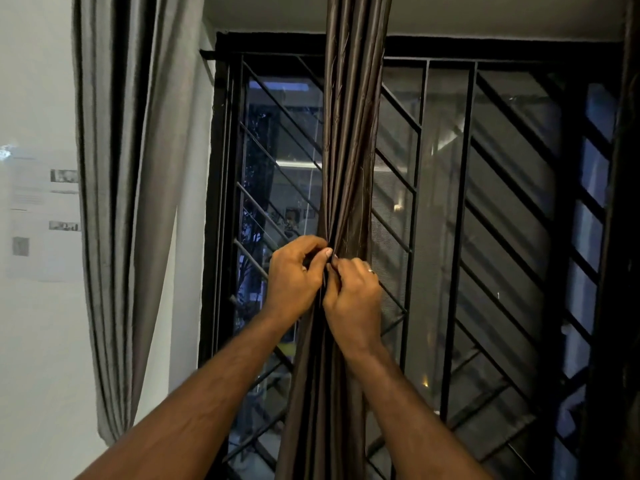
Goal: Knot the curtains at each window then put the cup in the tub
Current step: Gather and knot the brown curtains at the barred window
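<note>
A dark brown curtain [351, 140] hangs bunched in the middle of a black-barred window [485, 202]. My left hand [294, 275] pinches the gathered folds from the left at about mid height. My right hand [353, 299], with a ring on one finger, grips the same folds just below and to the right, touching the left hand. Below the hands the curtain falls straight and loose. A grey curtain [138, 168] hangs at the left beside the wall. No cup or tub is in view.
A white wall [34, 323] at the left carries a printed sheet of paper [41, 216]. The window grille has diagonal black bars with mesh behind. A dark curtain edge [623, 271] runs down the far right.
</note>
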Demonstrator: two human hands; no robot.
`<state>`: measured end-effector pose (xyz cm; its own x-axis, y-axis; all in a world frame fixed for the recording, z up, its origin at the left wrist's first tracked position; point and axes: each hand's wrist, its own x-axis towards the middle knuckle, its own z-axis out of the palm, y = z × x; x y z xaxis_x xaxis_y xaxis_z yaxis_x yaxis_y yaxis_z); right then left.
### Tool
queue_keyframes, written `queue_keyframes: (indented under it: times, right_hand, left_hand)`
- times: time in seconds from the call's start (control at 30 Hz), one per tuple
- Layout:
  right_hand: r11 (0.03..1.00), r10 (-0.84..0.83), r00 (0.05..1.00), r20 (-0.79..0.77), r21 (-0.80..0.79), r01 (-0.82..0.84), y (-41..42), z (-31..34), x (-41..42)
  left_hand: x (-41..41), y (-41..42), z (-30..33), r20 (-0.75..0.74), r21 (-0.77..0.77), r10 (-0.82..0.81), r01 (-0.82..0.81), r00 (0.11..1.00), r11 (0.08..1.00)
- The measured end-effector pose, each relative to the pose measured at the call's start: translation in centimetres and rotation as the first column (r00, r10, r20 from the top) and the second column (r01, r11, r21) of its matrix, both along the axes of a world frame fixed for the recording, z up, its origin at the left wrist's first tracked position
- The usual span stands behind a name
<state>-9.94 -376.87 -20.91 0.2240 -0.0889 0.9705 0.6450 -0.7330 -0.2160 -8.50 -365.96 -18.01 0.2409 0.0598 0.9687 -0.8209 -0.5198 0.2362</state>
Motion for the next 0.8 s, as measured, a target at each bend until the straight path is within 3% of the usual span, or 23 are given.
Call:
queue_keyframes:
  times: [0.3, 0.4, 0.6, 0.67, 0.8]
  right_hand:
    - [0.991, -0.083, 0.996, -0.024, -0.105, 0.08, 0.7, 0.0, -0.8]
    - [0.981, -0.101, 0.992, -0.075, -0.174, 0.086, 0.5, -0.5, -0.4]
    - [0.974, 0.03, 0.993, -0.116, -0.222, -0.055, -0.5, -1.5, -0.7]
    - [0.988, 0.089, 0.992, -0.087, -0.121, -0.099, -1.5, -1.5, -0.6]
    - [0.943, 0.202, 0.963, -0.18, 0.303, -0.141, -3.8, -0.1, 0.9]
  left_hand:
    - [-0.8, -0.3, 0.1, -0.067, -0.08, -0.108, 0.103, 0.992, 0.992]
    - [-1.0, -0.3, 0.4, -0.04, -0.073, -0.042, 0.039, 0.998, 0.997]
    - [-1.2, 0.2, 0.7, -0.028, -0.02, 0.104, -0.105, 0.994, 0.994]
    - [-1.0, 0.8, 0.8, -0.049, -0.029, 0.122, -0.124, 0.991, 0.992]
    - [-0.6, 2.0, 0.6, -0.153, -0.106, 0.012, -0.029, 0.988, 0.994]
